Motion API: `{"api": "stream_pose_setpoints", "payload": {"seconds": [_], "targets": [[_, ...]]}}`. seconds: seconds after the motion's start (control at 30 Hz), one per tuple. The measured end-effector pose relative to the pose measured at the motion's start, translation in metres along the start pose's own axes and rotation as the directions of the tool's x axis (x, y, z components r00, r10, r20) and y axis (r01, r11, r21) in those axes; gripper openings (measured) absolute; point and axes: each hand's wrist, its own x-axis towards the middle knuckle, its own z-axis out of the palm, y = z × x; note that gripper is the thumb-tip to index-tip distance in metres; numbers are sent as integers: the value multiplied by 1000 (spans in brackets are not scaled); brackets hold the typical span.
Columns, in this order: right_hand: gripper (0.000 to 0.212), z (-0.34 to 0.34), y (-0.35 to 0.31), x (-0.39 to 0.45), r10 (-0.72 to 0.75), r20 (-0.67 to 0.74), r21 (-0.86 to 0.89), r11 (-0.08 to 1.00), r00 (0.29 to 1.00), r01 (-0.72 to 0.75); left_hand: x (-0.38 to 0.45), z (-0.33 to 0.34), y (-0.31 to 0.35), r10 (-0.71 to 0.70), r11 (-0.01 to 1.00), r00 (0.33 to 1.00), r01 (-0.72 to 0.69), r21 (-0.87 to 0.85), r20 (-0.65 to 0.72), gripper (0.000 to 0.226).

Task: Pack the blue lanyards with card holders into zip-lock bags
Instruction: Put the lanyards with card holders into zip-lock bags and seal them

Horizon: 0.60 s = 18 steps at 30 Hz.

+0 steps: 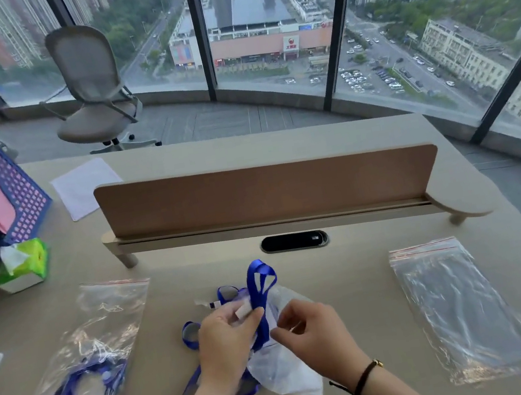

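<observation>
Blue lanyard pinched in both hands, card holder partly hidden beneath.

The beige worktop carries a filled zip-lock bag, an empty bag, a tissue box and white paper.

Both forearms are bare, with no sleeve showing anywhere up to the bottom edge of the view. The left hand wears nothing at all: no ring, no watch, no band on the wrist behind it. The right hand has bare fingers too, but its wrist carries a thin dark cord bracelet with a small gold-coloured bead on the outer side and a loose end trailing from the knot.
</observation>
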Motion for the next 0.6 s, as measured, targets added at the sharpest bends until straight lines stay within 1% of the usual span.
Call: {"api": "stream_pose_setpoints", "payload": {"seconds": [0.07,0.13,0.17,0.23,0.3,0.37,0.47,0.53,0.6], "targets": [[9,-2,-2,1,-5,1,-11,1000,1000,5,-1,-3,-1,2,998,997,-8,70,83,21],[10,-3,-3,2,-15,2,5,1000,1000,15,2,-3,-4,14,979,994,-35,200,109,22],[11,-3,-2,2,-16,3,21,1000,1000,16,5,-4,-7,-4,963,992,-30,266,127,26],[13,-3,-2,1,-9,12,55,998,1000,8,11,-4,-13,-102,911,978,18,411,184,29],[14,-3,-1,1,-3,10,74,997,1000,2,15,-5,-17,-167,846,958,17,532,234,21],[16,-5,2,3,-4,-5,69,998,1000,5,18,-6,-18,-187,800,949,-2,600,253,18],[16,-7,4,5,-16,-13,52,999,1000,17,23,-7,-19,-227,742,931,-25,670,286,27],[14,-9,6,5,-19,-16,54,998,1000,20,24,-5,-18,-199,701,939,-64,710,280,32],[14,-11,7,5,-17,-30,58,998,999,19,24,-7,-16,-109,629,958,-139,765,264,36]]}}
